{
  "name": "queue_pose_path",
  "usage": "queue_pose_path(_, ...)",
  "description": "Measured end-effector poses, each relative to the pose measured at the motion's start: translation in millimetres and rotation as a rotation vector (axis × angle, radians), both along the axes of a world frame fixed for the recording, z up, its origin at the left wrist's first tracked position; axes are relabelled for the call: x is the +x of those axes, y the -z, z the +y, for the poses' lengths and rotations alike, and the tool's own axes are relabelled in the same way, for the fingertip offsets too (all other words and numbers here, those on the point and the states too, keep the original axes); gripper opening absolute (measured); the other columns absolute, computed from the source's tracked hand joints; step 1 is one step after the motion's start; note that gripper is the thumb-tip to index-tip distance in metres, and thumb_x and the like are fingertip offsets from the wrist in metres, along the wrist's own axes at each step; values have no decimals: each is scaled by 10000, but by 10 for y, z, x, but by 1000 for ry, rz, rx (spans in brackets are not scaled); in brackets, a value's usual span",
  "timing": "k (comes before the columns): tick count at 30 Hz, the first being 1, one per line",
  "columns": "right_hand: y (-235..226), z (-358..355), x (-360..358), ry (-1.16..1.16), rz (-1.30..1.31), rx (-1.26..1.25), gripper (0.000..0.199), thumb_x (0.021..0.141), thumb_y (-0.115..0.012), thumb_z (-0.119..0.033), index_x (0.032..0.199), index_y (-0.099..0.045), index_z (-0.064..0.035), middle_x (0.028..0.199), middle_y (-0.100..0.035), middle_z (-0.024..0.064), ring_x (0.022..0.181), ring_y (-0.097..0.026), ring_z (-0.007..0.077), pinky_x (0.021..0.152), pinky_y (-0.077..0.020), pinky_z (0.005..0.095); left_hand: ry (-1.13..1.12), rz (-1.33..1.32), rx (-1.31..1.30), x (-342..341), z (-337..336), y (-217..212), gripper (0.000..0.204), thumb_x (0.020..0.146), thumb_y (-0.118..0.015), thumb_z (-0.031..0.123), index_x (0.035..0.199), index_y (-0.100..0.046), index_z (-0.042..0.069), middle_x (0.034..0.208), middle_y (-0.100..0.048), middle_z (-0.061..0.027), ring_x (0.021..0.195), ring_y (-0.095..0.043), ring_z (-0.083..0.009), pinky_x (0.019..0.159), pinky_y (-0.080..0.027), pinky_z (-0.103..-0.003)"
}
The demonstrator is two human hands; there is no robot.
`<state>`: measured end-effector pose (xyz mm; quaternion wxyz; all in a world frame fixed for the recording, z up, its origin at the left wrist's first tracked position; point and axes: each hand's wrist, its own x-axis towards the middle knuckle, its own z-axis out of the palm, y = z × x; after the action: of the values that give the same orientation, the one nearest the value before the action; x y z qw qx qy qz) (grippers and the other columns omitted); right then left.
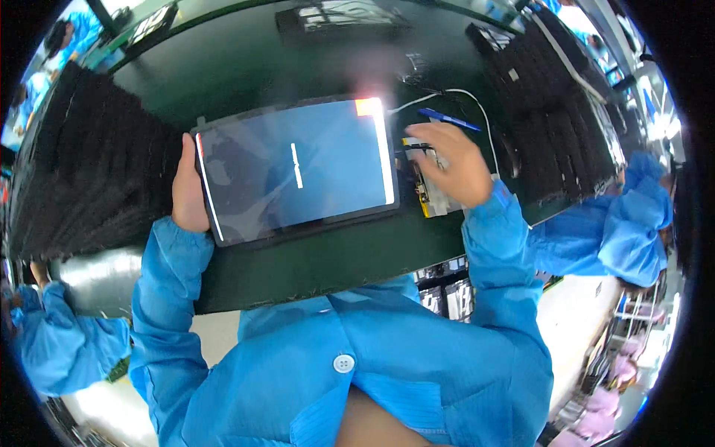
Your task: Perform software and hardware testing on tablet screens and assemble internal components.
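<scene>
I take the tablet (290, 182) as the middle of my dial; it sits on the dark green table (328, 272), turned a little, its right side set farther from the person than its left, its screen lit grey-blue. At 6 o'clock I have a strip of tabletop before the near edge. At 9 o'clock the stack of black slabs (93, 164) crowds the left hand (191, 186); at 2 o'clock, farther off, another black stack (547, 112) bounds the right side. A narrow gap at 3 o'clock parts the tablet from an electronic assembly (436, 201) with yellow edging. Beyond that, at 2 o'clock, I see a blue pen (450, 119) and a white cable (488, 115) curving round it.

The left hand lies against the tablet's 9 o'clock edge, one digit straight along the rim; its other fingers are hidden, so I can't tell how far they close. The right hand (456, 165) is over the assembly, fingers half curled, thumb apart from the forefinger, nothing visible between them; I can't tell whether the fingertips touch it.
</scene>
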<state>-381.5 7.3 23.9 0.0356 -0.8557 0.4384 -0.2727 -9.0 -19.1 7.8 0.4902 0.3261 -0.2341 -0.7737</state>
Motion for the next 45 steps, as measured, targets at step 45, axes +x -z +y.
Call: queue_pose_path(45,141,-248,95,135,-512,447,263,739,-677,-114,920,-517,-11,741,-534,46,685,-502,131,629,-435,269,35,-35,-135,-22,22,-25,508,940,-292,438,1233,-461,58,1191,-517,-83,1036,-500,-246,913,-384,-362)
